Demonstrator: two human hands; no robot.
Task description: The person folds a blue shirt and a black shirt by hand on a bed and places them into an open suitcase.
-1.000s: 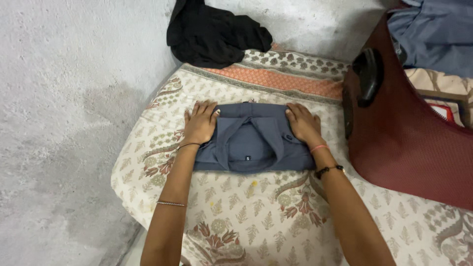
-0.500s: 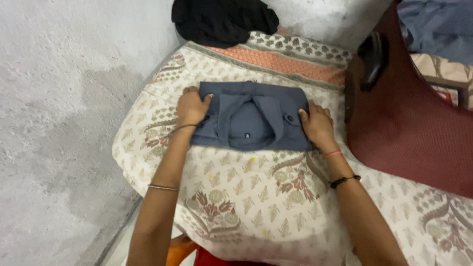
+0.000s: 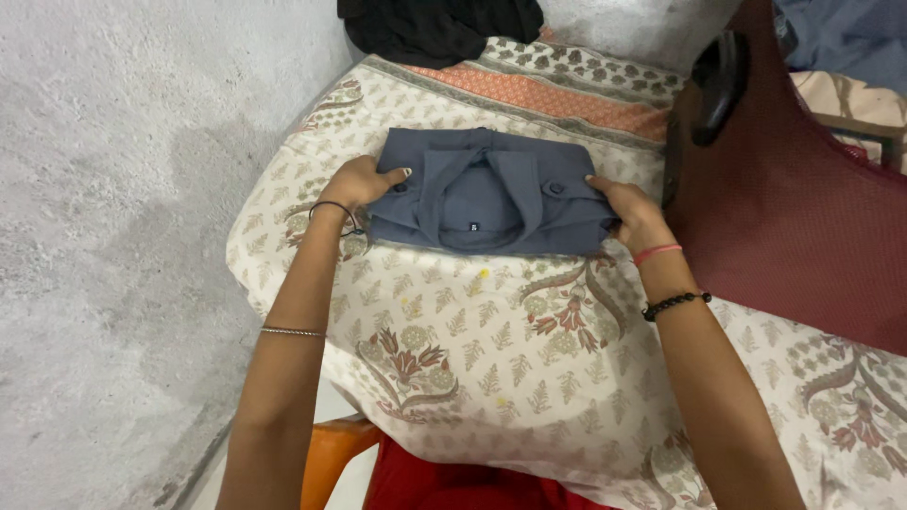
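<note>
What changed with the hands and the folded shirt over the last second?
Both hands slid from lying flat on the folded grey shirt to its side edges: left hand and right hand now grip them. The shirt stays folded on the patterned bedsheet; black garment untouched.

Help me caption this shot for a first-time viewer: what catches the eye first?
A folded grey shirt lies mid-frame on a floral bedsheet, gripped at its ends by the left hand and right hand. A maroon suitcase fills the right side, and a black garment lies crumpled at the top.
</note>
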